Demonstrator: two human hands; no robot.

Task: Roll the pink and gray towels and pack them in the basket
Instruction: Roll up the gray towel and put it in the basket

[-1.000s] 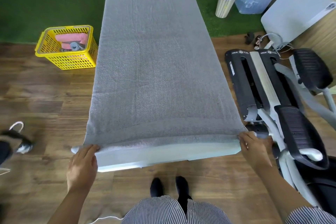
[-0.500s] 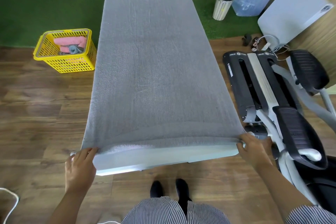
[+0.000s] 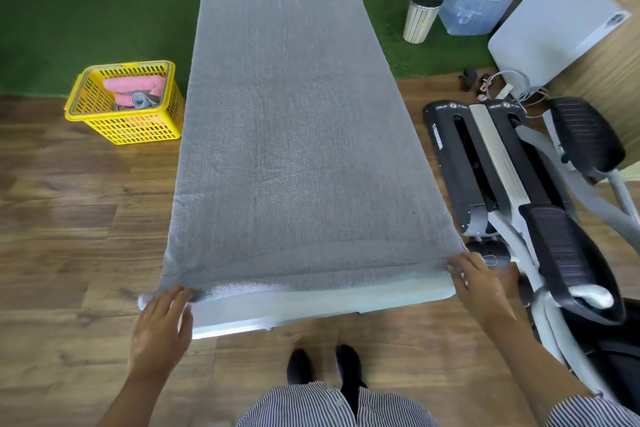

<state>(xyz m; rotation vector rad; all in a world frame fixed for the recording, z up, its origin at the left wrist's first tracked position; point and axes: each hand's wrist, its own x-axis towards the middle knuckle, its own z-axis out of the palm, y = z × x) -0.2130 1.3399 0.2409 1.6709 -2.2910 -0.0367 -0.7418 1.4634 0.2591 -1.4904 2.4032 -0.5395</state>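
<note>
Large gray terry towel [image 3: 294,149] spread flat on worktop [image 3: 311,305]; left hand [image 3: 162,326] and right hand [image 3: 479,284] pinch its near corners; start roll tight, both ends level, then yellow plastic basket [image 3: 138,130].

This looks like a home exercise or spare room pressed into laundry use; the floor [image 3: 69,218] is wood-look plank, with a strip of green artificial turf [image 3: 86,17] along the far side; an elliptical trainer [image 3: 519,191] with black pedals stands at the right; a clear plastic storage bin [image 3: 474,0] full of odds and ends, a small ribbed waste bin [image 3: 420,15] and loose cables [image 3: 509,87] crowd the far right corner; a yellow plastic basket [image 3: 138,128] sits on the floor beside the towel-covered counter [image 3: 311,308].
</note>
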